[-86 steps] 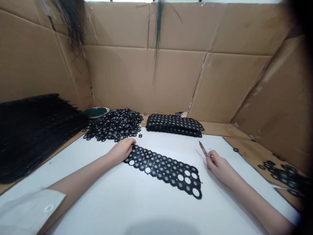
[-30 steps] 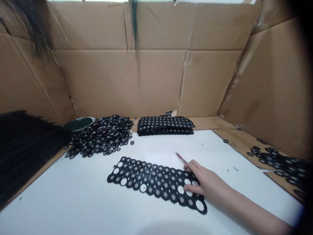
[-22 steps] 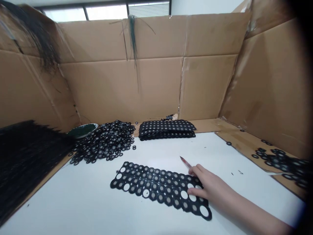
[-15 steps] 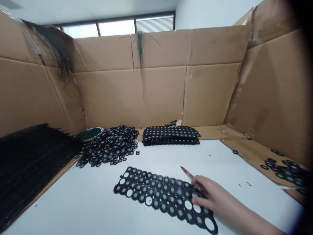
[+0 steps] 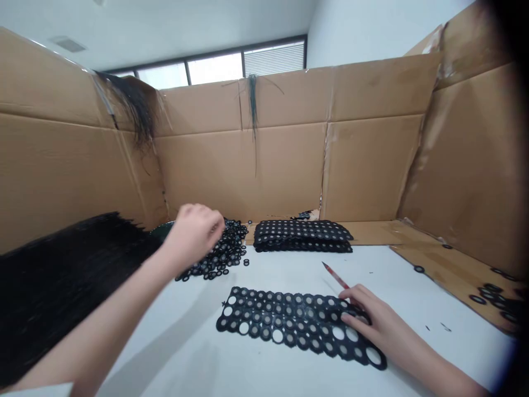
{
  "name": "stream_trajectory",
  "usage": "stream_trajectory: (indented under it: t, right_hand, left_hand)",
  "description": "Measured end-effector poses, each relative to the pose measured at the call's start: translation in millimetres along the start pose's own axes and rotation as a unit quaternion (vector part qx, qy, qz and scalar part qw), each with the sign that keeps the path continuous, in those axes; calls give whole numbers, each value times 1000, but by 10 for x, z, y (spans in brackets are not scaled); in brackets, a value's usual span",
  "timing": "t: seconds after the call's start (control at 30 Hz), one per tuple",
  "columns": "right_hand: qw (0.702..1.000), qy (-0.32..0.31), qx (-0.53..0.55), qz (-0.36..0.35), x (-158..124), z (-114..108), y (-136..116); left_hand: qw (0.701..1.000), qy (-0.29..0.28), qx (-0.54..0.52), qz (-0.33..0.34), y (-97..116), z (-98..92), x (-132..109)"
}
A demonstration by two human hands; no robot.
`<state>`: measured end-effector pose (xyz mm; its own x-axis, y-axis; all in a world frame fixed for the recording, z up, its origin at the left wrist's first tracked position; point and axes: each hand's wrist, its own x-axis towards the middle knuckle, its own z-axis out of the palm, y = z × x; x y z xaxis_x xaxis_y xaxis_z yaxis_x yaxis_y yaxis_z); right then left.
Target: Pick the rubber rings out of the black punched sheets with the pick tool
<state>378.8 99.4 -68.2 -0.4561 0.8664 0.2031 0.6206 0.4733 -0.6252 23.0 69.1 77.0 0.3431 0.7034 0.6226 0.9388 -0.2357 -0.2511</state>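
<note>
My left hand (image 5: 197, 230) is raised in front of the heap of small black rings (image 5: 227, 251), partly covering it. Its fingers are curled closed, and I cannot make out what is in them. My right hand (image 5: 374, 315) grips a slim pen-like tool (image 5: 335, 274) with a dark pointed tip and a reddish shaft. The same hand rests on the right end of a perforated black sheet (image 5: 285, 313) made of joined rings. Most of the sheet's round cells have grey centres, while several show plain white.
Behind the sheet lies a stack of similar black sheets (image 5: 303, 236). A large bundle of black bristle-like strands (image 5: 61, 286) fills the left side. Loose rings (image 5: 494, 298) lie on the cardboard strip at right. Tall cardboard walls (image 5: 281, 160) enclose the white table (image 5: 182, 353).
My left hand has come into view, reaching up toward the ring heap. My right hand still holds the pen-like tool over the sheet. The whole view has shifted slightly.
</note>
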Motion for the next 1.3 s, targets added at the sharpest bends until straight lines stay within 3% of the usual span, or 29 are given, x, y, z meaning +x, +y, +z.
stream_trajectory:
  t: [0.1,0.2,0.3,0.53,0.67,0.8,0.9,1.0,1.17,1.3]
  right_hand:
    - [999,40,-15,3,30,-2,91]
    - [997,76,-35,2,65,27,211]
    - [994,95,-52,-7,85,35,301]
    - [992,88,-88,-9,89,41,401]
    - [984,144,-101,-8,76,79,416]
    - [987,148,-36,52,66,56,324]
    - [987,138,55,65,76,22,157]
    - [986,108,119,44,101,-3,-124]
    - [993,-23,99,-59,249,54,-679]
    - [981,-40,137,-133,479,259,-968]
  left_hand:
    - [985,-95,70,124,243,468,-285]
    - [981,-99,63,155,393,849,-566]
    - [980,-125,23,151,419,1010,-711]
    - [975,-189,-66,100,414,1077,-813]
    - [981,-160,-69,80,462,1108,-849]
    - [984,-128,-103,60,492,1081,-857]
    - [982,-119,-143,41,521,1038,-859]
    - [972,-123,-197,-24,562,1003,-861]
    - [926,-122,-311,-178,595,1013,-868]
    - [888,-127,-363,-250,582,1086,-885]
